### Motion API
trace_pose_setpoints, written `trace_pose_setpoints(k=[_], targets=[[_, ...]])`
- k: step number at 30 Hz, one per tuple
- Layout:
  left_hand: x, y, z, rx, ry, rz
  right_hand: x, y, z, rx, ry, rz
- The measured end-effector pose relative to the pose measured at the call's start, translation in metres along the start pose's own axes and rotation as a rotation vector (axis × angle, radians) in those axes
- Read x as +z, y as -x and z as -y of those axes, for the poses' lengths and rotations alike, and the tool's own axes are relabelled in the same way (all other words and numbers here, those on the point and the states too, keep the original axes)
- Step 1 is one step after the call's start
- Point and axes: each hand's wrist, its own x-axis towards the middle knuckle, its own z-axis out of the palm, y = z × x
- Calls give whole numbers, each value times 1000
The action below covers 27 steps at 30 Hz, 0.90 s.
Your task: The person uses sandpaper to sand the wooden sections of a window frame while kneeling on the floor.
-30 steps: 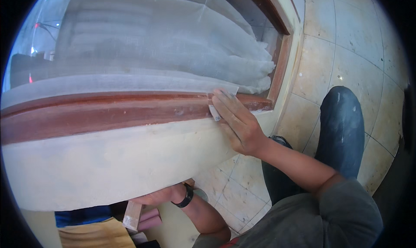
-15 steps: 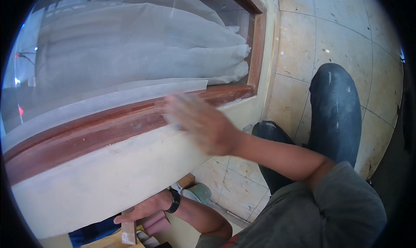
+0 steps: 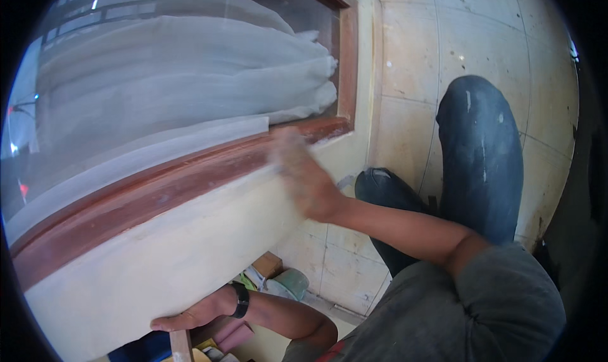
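Observation:
My right hand (image 3: 308, 183) is at the near edge of the reddish-brown wooden window frame (image 3: 158, 188), fingertips over the wood. Motion smears its fingers, so whether something lies under them does not show. Lower left, my left hand (image 3: 201, 312), with a black band on the wrist, is against the lower edge of the cream wall (image 3: 145, 273). Its thumb lies along that edge, and the other fingers are hidden. Right below the hand a narrow wooden bar (image 3: 181, 345) sticks out; I cannot tell if the hand grips it.
Behind the glass hangs a pale curtain (image 3: 177, 71). Below the wall are a greenish bucket (image 3: 292, 282), a brown block (image 3: 268, 264) and pink items (image 3: 234, 337). My bent legs (image 3: 481, 159) are over stained floor tiles (image 3: 405, 64).
My right hand has slid along the frame toward its right corner, still blurred. My left hand stays at the wall edge. The whole view has shifted slightly.

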Motion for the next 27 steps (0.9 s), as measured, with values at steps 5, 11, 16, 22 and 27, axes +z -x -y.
trace_pose_setpoints(k=[5,11,16,22,27], targets=[[12,-5,2,-60,195,147,-19,-9,-37,-78,49,8],[40,-2,11,165,-44,-105,-19,-40,9,50,-98,3],[38,-2,12,-25,-10,-38,-41,-12,-42,189,-42,-54],[12,-7,5,-78,205,185,-53,-4,-36,150,-6,32],[-13,-13,-2,-242,360,345,-23,-21,5,160,-88,-84]])
